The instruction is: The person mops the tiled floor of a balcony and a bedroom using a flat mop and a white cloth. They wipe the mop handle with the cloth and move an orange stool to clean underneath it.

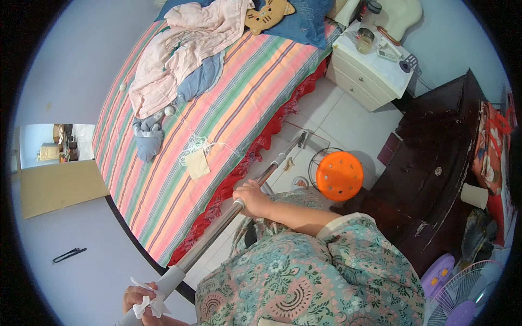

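A long metal pole [217, 225] runs from the lower left up to the tiled floor beside the bed, ending in a small flat head [302, 139]. My right hand [251, 198] is closed around the pole's middle, its arm in a floral sleeve. At the bottom edge, my left hand [138, 300] grips the pole's pale grey end together with a crumpled white tissue [148, 304]. The bed [228, 108] with a striped sheet and red frill lies just left of the pole.
Clothes [179, 54] and a cat-face cushion [267, 15] lie on the bed. An orange perforated stool [339, 175] stands on the floor near a dark wooden cabinet [435, 163]. A white nightstand [370, 70] is at the back, a fan [462, 296] at lower right.
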Motion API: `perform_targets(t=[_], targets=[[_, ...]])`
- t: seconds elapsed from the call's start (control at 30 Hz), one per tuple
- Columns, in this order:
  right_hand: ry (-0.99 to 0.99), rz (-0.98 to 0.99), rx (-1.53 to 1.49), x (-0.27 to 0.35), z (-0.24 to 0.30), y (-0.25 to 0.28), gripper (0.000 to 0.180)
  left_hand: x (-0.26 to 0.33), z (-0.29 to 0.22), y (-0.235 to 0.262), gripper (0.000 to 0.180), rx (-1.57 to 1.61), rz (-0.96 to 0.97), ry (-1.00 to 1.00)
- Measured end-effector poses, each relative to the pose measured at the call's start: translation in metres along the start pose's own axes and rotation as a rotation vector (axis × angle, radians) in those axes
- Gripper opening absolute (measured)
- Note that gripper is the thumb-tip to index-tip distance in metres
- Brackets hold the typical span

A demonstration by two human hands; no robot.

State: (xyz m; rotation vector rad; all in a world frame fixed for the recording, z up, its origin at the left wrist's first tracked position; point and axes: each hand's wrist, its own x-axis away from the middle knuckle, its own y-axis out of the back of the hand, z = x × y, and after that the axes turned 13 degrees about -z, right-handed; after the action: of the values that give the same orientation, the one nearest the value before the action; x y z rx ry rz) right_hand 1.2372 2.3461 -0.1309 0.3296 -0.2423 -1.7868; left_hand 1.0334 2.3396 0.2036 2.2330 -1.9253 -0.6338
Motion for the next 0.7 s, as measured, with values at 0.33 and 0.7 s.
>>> perform_targets(t=[0.33, 0.7], targets=[[0.053, 0.016, -0.087, -0.008, -0.005, -0.010, 0.012, -0.019, 0.019, 0.011, 0.028, 0.006, 0.191, -0.117], [0.035, 0.108, 0.005, 0.024, 0.027, -0.112, 0.023, -0.008, 0.063, 0.118, 0.024, -0.044, 0.074, 0.046]])
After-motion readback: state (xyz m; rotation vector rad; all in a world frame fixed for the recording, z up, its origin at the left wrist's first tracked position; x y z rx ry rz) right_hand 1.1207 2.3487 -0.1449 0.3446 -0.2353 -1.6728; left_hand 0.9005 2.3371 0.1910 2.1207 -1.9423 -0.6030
